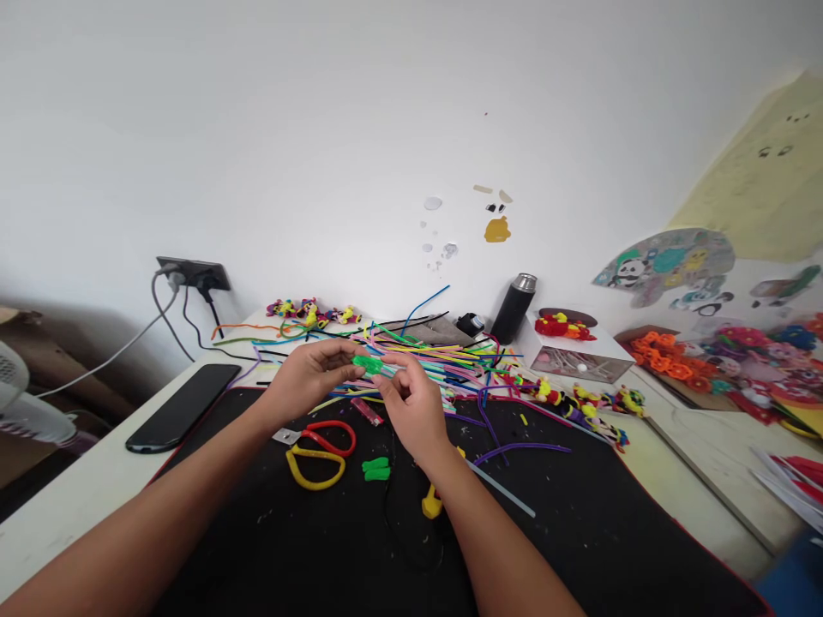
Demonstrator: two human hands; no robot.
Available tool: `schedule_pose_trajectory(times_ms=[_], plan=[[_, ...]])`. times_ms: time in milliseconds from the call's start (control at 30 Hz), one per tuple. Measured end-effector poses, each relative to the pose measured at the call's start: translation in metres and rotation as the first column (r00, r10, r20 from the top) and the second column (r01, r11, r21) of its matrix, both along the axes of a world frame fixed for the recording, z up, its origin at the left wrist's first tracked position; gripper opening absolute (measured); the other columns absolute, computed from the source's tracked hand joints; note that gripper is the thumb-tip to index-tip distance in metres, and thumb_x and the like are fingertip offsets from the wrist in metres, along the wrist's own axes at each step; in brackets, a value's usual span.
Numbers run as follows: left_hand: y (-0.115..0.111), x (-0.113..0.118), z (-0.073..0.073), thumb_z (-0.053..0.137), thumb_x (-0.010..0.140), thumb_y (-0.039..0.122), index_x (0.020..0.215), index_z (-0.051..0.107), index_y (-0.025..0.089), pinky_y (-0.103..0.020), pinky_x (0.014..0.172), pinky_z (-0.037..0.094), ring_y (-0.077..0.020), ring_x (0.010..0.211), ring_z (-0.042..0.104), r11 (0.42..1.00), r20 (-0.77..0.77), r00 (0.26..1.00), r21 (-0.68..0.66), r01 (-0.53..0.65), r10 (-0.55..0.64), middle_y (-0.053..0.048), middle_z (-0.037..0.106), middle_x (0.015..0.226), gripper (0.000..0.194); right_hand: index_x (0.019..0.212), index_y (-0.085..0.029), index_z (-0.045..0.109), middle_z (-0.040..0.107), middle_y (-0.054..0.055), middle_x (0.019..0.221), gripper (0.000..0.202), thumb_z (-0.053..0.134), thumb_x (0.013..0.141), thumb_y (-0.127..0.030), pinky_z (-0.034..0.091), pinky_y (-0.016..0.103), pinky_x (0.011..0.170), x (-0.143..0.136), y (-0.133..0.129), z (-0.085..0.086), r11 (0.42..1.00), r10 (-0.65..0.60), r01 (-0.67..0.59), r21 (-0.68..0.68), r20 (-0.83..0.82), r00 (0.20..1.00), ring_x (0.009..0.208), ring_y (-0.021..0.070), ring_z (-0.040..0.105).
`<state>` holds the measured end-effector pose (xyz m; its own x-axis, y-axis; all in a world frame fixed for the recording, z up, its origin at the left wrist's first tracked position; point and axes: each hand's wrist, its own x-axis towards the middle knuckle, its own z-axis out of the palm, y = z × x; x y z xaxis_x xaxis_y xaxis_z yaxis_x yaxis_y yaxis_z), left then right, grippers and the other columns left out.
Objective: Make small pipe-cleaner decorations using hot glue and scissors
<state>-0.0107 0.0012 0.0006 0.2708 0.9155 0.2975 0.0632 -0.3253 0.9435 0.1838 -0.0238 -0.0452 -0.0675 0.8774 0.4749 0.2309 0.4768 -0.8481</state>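
Between the fingertips of both hands is a small green pipe-cleaner piece [369, 365], held above the black mat [276, 548]. My left hand [313, 374] pinches it from the left, and my right hand [415, 403] grips its right side with thumb and forefinger. Below them on the mat lie two folded green pieces [376, 470] side by side. Scissors with red and yellow handles [316, 456] rest to the left, blades pointing left. A yellow piece [432, 504] is partly hidden by my right forearm. A small red item [367, 411] lies behind the scissors.
Many coloured pipe cleaners [463, 356] are heaped at the back. A phone [185, 407] lies at the left edge. A black thermos [513, 308] and a white box [579, 351] stand at the back right. Small fuzzy figures [588, 407] lie beside the mat.
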Motion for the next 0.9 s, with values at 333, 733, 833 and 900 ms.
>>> schedule_pose_trajectory(times_ms=[333,733,833,900], plan=[[-0.003,0.0023,0.0018,0.087,0.074,0.038,0.095,0.077,0.019,-0.034,0.081,0.063,-0.0219,0.081,0.076,1.0,-0.018,1.0,0.005,-0.008,0.008,-0.005,0.082,0.088,0.03,0.115,-0.022,0.065,0.041,-0.01,0.056,0.025,0.064,0.097,-0.039,0.03,0.026,0.055,-0.0007,-0.0012,0.0021,1.0,-0.008,0.008,-0.012,0.0,1.0,0.05,0.0135,0.041],[-0.0012,0.0017,-0.0011,0.086,0.077,0.04,0.094,0.077,0.019,-0.033,0.079,0.063,-0.0218,0.081,0.074,1.0,-0.058,0.998,0.015,-0.004,0.004,-0.005,0.08,0.088,0.029,0.112,-0.022,0.064,0.039,-0.01,0.056,0.023,0.064,0.097,-0.039,0.028,0.026,0.054,-0.0005,0.0006,-0.0014,1.0,-0.014,0.014,-0.011,0.01,1.0,0.05,0.0138,0.04],[-0.0006,0.0002,-0.0025,0.084,0.079,0.037,0.096,0.078,0.019,-0.032,0.08,0.062,-0.0213,0.083,0.074,0.999,-0.059,0.998,0.051,0.005,-0.002,-0.005,0.08,0.09,0.026,0.116,-0.022,0.063,0.04,-0.011,0.056,0.026,0.064,0.097,-0.039,0.029,0.026,0.055,-0.0009,-0.0009,0.0005,1.0,-0.008,0.009,-0.013,0.008,1.0,0.05,0.0139,0.041],[-0.0003,-0.001,-0.0036,0.083,0.08,0.035,0.097,0.078,0.019,-0.031,0.079,0.062,-0.0206,0.082,0.073,0.998,-0.06,0.998,0.065,0.011,-0.007,-0.005,0.079,0.089,0.023,0.118,-0.021,0.062,0.039,-0.011,0.056,0.028,0.063,0.097,-0.04,0.029,0.026,0.054,-0.0012,-0.0014,0.0015,1.0,-0.011,0.011,-0.014,0.005,1.0,0.05,0.0138,0.04]])
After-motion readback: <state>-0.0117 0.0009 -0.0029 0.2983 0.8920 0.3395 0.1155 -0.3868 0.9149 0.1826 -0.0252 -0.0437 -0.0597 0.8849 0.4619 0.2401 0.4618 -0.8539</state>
